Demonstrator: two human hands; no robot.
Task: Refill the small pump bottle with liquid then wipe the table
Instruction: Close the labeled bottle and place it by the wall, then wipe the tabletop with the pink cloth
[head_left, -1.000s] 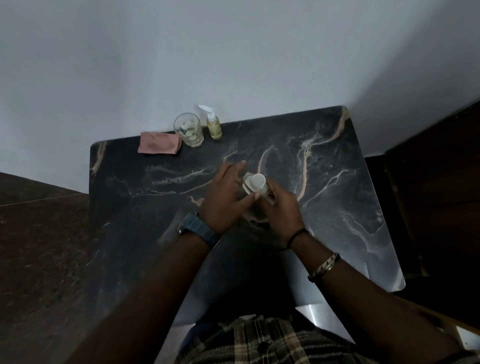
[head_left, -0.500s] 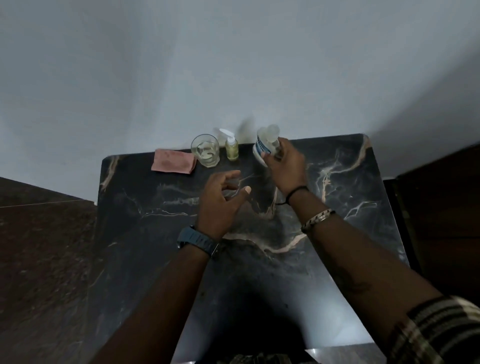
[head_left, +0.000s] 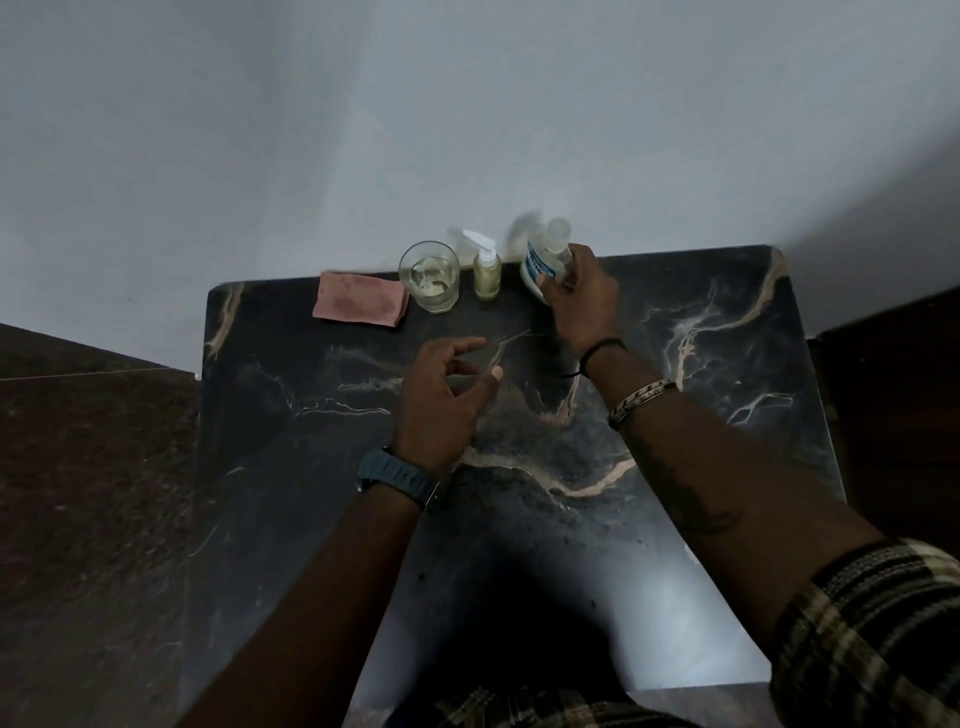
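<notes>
Marble table: right hand clamps tilted refill bottle, cap leaning up-right, beside upright pump bottle; left hand fingers apart.

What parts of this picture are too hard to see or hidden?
Head view only:
- White bottle: its label is too small and partly covered by the right hand, so it cannot be read.
- Whether that bottle rests on the table: hidden by the hand.
- Small pump bottle: fill level unclear in dim light.
- Left hand: palm faces away.
</notes>
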